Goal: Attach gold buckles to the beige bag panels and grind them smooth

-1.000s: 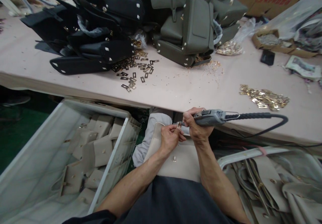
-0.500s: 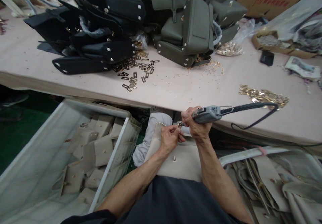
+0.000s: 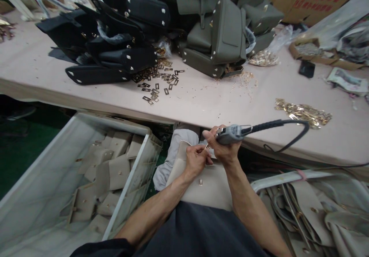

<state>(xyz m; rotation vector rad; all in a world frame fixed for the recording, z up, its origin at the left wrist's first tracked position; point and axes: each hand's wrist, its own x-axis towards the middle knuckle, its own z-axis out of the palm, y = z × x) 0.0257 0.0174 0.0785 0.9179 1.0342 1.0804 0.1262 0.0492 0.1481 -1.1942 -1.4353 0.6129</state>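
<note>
A beige handbag (image 3: pixel 215 184) lies across my lap, with a small metal clasp (image 3: pixel 201 182) on its face. Over its far part, my left hand (image 3: pixel 195 161) is closed in a pinch on a small gold-coloured metal plate (image 3: pixel 206 146), seen nearly edge-on. Just to its right, my right hand (image 3: pixel 226 151) wraps round a grey corded electric screwdriver (image 3: pixel 230 134), its cord trailing off to the right. The screwdriver's tip is close to the plate; fingers hide whether they touch.
On the table (image 3: pixel 196 101) are black handbags (image 3: pixel 115 59), olive handbags (image 3: pixel 227 34), dark metal frames (image 3: pixel 165 78) and a gold hardware pile (image 3: pixel 304 112). A pale bin (image 3: pixel 134 176) at left holds beige bags; more beige bag pieces (image 3: pixel 309 207) lie at right.
My right hand and the screwdriver have shifted slightly left and tilted. The metal plate has turned from showing its face to nearly edge-on. The whole view has moved a little.
</note>
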